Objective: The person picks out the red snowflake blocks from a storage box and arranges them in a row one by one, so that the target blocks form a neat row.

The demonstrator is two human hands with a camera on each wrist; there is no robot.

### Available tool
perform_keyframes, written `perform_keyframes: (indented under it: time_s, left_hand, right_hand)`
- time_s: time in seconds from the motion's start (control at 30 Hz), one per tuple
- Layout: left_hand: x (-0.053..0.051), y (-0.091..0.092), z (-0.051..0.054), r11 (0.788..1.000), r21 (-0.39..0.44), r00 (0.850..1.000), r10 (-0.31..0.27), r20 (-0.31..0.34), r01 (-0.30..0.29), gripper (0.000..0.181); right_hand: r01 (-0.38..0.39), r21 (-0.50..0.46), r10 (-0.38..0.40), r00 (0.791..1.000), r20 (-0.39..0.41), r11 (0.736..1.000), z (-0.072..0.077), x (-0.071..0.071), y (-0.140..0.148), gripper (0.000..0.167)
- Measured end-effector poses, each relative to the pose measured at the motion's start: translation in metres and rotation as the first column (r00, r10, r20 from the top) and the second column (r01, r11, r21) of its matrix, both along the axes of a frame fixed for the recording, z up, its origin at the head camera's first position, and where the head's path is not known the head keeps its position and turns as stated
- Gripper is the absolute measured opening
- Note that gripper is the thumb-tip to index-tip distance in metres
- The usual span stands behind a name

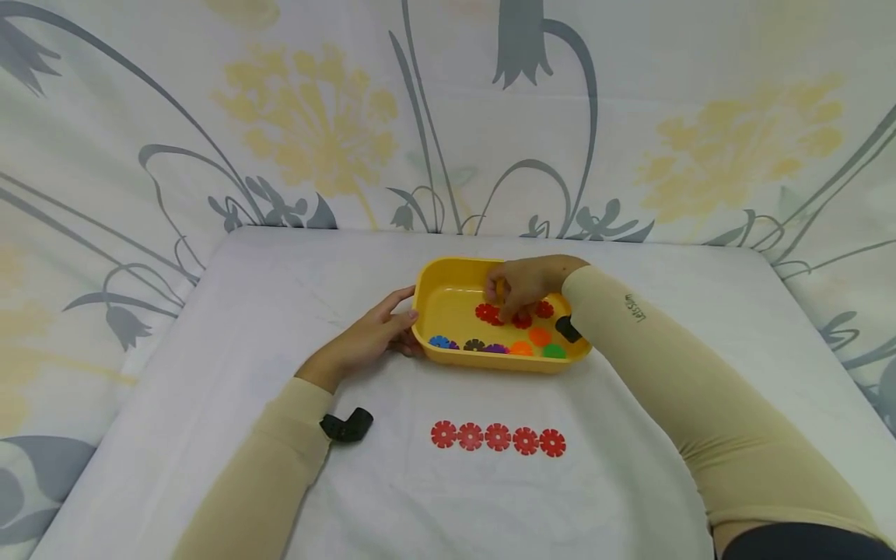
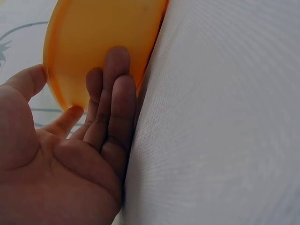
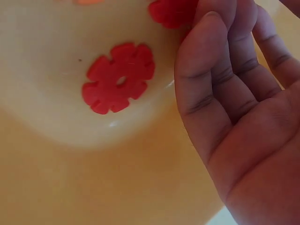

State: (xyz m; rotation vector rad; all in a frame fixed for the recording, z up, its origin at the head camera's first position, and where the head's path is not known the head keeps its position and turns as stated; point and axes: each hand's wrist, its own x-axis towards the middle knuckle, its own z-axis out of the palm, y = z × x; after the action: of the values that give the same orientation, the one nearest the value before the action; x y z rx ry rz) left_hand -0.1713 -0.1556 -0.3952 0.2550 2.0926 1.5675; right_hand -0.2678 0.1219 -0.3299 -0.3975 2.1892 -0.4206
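Note:
A yellow plastic tray (image 1: pixel 448 303) stands on the white-covered table with flower-shaped discs inside. My left hand (image 1: pixel 371 334) is at its left end. In the left wrist view, extended fingers (image 2: pixel 123 101) rest against the tray's outer wall (image 2: pixel 89 42), and the thumb and another finger touch its edge. Reaching inside from the right, my right hand (image 1: pixel 521 286) is bent down among red discs (image 1: pixel 486 313). One red disc (image 3: pixel 119 78) lies apart from that hand (image 3: pixel 243 112) in the right wrist view; another red disc (image 3: pixel 171 11) is beside the fingers. Whether they pinch one is hidden.
In front of the tray, several red discs (image 1: pixel 498 437) lie flat in a side-by-side row. Along the tray's near side are blue (image 1: pixel 439 341), dark (image 1: pixel 474 344), purple (image 1: pixel 495 348), orange (image 1: pixel 521 348) and green (image 1: pixel 554 351) discs. A flower-patterned cloth (image 1: pixel 448 117) hangs behind the table.

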Motion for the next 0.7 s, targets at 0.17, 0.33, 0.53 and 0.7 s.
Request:
perform_keyframes:
  time_s: [0.17,0.33,0.53,0.7]
  left_hand:
    - [0.001,0.000,0.000,1.000,-0.007,1.000,0.008,0.004,-0.008,0.059]
    - [0.001,0.000,0.000,1.000,-0.014,1.000,0.007,-0.005,-0.007,0.058]
    - [0.001,0.002,0.001,1.000,0.009,1.000,0.008,-0.005,-0.008,0.058]
    - [0.002,0.001,0.000,1.000,0.016,1.000,0.006,-0.007,-0.006,0.057]
  right_hand:
    - [0.005,0.007,-0.005,1.000,0.006,1.000,-0.005,0.002,0.000,0.034]
    - [-0.033,-0.005,0.033,0.999,-0.044,0.999,-0.008,0.004,-0.001,0.030]
    - [-0.078,0.012,0.078,0.992,-0.097,0.997,-0.011,0.005,-0.001,0.024]
    - [-0.120,0.012,0.121,0.982,-0.144,0.993,-0.010,0.009,-0.001,0.018]
